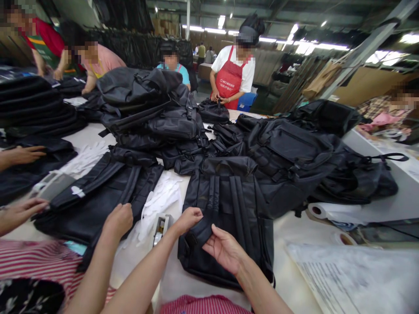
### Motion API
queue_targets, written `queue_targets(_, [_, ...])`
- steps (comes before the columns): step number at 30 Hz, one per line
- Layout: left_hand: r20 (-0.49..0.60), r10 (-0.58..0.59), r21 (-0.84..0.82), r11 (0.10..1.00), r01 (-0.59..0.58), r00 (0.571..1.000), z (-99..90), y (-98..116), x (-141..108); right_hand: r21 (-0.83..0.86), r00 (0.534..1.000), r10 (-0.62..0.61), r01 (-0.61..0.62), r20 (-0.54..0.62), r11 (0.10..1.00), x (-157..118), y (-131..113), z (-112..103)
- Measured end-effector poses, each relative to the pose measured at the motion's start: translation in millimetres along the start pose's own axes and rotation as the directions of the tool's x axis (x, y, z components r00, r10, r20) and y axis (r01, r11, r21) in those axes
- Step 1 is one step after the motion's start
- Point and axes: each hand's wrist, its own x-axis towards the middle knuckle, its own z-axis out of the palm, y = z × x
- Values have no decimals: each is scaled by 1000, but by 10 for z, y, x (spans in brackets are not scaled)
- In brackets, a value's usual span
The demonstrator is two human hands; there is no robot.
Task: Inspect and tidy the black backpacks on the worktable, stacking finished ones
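Observation:
A black backpack (229,257) lies on the white table in front of me, its two padded shoulder straps (237,200) facing up. My right hand (225,249) is at its lower left part, palm turned upward, with thumb and fingers closed on a black strap piece (196,233). Just above and to the left, my left hand (190,220) is closed in a pinch over the bag's left side. Whatever sits between those fingertips is too small to make out.
White gloves (163,192) and a small grey box (163,224) lie to my left. Beside me a co-worker's hands (119,220) are over another black backpack (98,200). Bags pile up ahead (144,100). White rolls (327,211) and a plastic bag (356,274) are at right.

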Motion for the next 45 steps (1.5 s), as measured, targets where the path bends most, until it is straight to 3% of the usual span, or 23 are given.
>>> queue_targets(4, [29,-114,-95,989,117,993,19,-53,-50,-61,995,-86,83,-44,995,57,204,-86])
queue_targets(10, [119,-272,-139,948,288,955,72,-146,44,-262,992,-91,112,93,958,26,318,-88])
queue_targets(16, [96,-305,-114,942,315,947,105,-222,157,-484,991,-132,128,28,866,87,381,-169])
queue_targets(20, [61,-306,-108,944,311,950,100,-245,149,-368,992,-121,100,-35,925,120,340,-225])
queue_targets(23, [18,-329,-119,937,329,944,84,-256,141,-122,985,-45,25,-167,992,147,264,-308])
queue_targets(25, [-9,-340,-135,932,336,940,78,-264,139,14,984,45,-43,-174,999,153,224,-379])
queue_targets(32, [-120,-336,-170,934,314,934,131,-284,135,111,960,274,-267,-57,957,35,260,-576])
queue_targets(36, [-132,-338,-171,934,314,932,179,-281,141,66,930,316,-333,187,941,-40,318,-594])
queue_targets(39, [-134,-335,-157,937,313,933,217,-289,160,76,931,290,-313,222,947,-31,385,-553])
queue_targets(42, [-162,-331,-122,942,314,930,247,-309,180,47,977,185,-191,106,981,4,458,-492])
queue_targets(45, [-192,-317,-75,948,308,929,246,-315,168,-61,995,93,-90,33,994,11,501,-445])
